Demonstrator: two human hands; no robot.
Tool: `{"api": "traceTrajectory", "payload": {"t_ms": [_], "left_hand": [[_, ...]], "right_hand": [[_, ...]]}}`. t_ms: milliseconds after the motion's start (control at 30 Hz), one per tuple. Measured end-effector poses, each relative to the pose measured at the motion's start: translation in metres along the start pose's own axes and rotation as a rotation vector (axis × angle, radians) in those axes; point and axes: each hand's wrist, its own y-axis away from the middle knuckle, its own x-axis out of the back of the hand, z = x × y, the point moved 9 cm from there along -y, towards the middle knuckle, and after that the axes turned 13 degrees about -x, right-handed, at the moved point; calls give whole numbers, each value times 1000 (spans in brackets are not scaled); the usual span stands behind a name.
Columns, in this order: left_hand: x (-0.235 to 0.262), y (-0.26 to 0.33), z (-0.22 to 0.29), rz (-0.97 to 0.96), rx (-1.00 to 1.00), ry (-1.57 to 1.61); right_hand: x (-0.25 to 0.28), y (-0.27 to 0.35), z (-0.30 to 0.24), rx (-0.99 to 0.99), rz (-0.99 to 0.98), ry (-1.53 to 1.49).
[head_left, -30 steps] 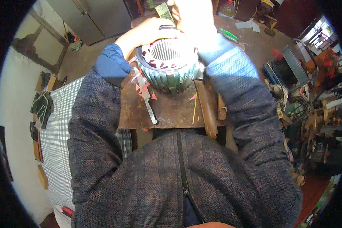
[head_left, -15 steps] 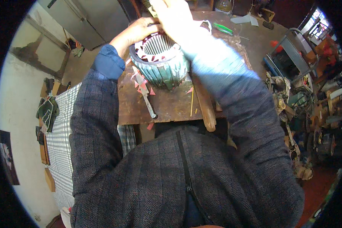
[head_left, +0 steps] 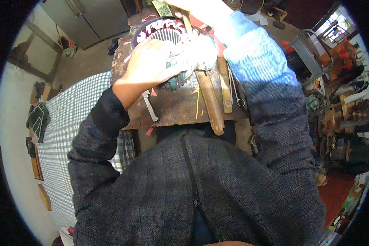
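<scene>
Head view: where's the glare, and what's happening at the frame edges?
Head view: glare bleaches the bare right hand and much of its blue fabric cuff; head view: the bare left hand is partly overexposed; head view: a black fisheye border swallows the corners.

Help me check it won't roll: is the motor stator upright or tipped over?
Upright: the motor stator shows its rim and slotted bore facing up. The left hand covers part of its near side.

Pale wall (head_left: 18, 172) down the left, tall grey cabinet (head_left: 84, 18) at the back, drab floor (head_left: 84, 61) in front, checked cloth (head_left: 76, 112) draped beside the worn brown tabletop (head_left: 172, 110), clutter (head_left: 342, 139) heaped along the right, bright opening (head_left: 336, 25) beyond, harsh light across the far end.
</scene>
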Motion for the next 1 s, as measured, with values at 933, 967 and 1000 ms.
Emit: {"api": "traceTrajectory", "payload": {"t_ms": [933,967,1000], "left_hand": [[-3,13,5,327,-84,-59],[-4,13,6,307,-83,-84],[-7,11,5,277,-87,-114]], "right_hand": [[26,64,-13,199,-74,-273],[34,59,-7,71,13,-235],[36,57,6,-72,50,-261]]}}
